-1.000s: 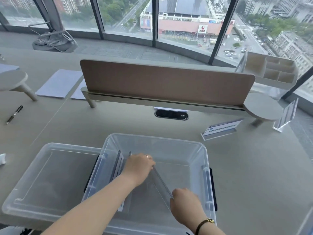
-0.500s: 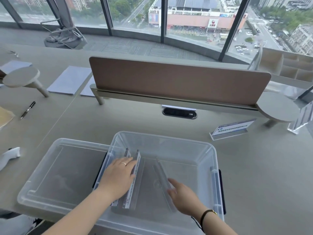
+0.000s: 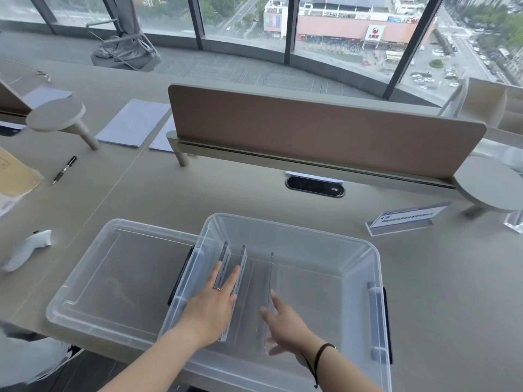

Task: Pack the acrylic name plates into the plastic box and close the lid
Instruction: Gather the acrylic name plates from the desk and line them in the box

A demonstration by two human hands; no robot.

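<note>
A clear plastic box (image 3: 288, 232) stands on the desk in front of me, with its clear lid (image 3: 121, 273) lying flat to its left. Inside the box, two acrylic name plates (image 3: 242, 263) stand on edge against the left wall. My left hand (image 3: 213, 304) lies flat with straight fingers on them. A third clear plate (image 3: 271, 274) stands on edge in the middle of the box. My right hand (image 3: 285, 325) touches its near end with spread, straight fingers. One more name plate (image 3: 404, 220), with a blue-and-white label, stands on the desk to the right of the box.
A brown divider screen (image 3: 319, 128) runs across the desk behind the box, with a black cable port (image 3: 314, 186) below it. A pen (image 3: 64, 169), papers (image 3: 133, 123) and a white object (image 3: 27, 248) lie at the left. A clear acrylic piece (image 3: 515, 222) shows at the right edge.
My left hand has pushed the two plates upright against the box's left wall. The third plate went from slanted to standing straight, and my right hand opened against its near end.
</note>
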